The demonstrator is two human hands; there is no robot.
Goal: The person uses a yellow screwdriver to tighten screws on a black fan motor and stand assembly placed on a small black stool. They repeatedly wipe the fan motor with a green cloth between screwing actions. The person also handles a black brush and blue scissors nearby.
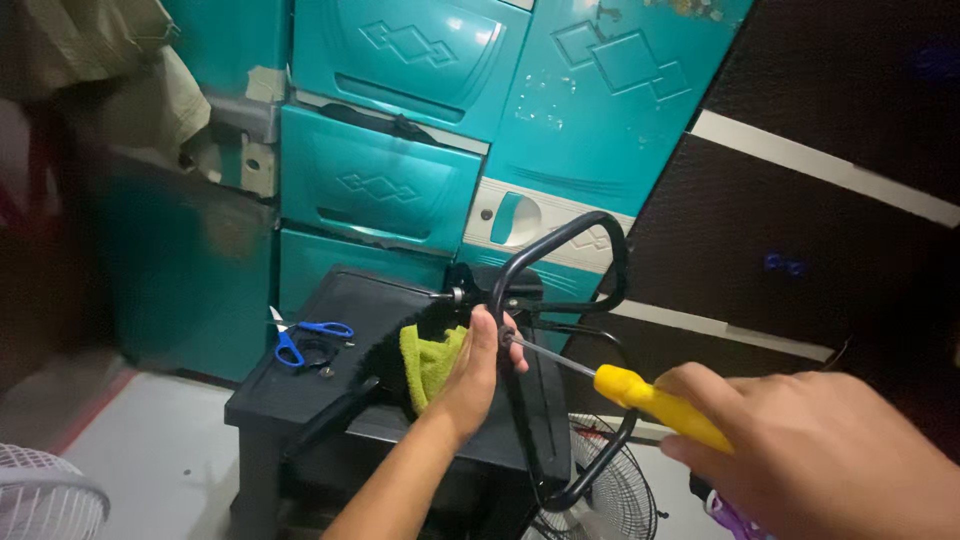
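Nearest the camera, the right hand closes its grip on a yellow-handled screwdriver, whose thin steel shaft runs leftward to a fastener on a black tubular frame. The left hand wraps that tube just beside the tip, steadying it. The frame looks rigid and light enough to shift with one hand, best held on the bare tube near the joint; the smooth plastic handle could slip under torque. Beside the left hand a soft yellow-green cloth lies on the black worktop, with blue-handled scissors farther left. A wire fan grille sits low behind the frame, crowding the screwdriver's swing. Teal plastic drawers fill the background.
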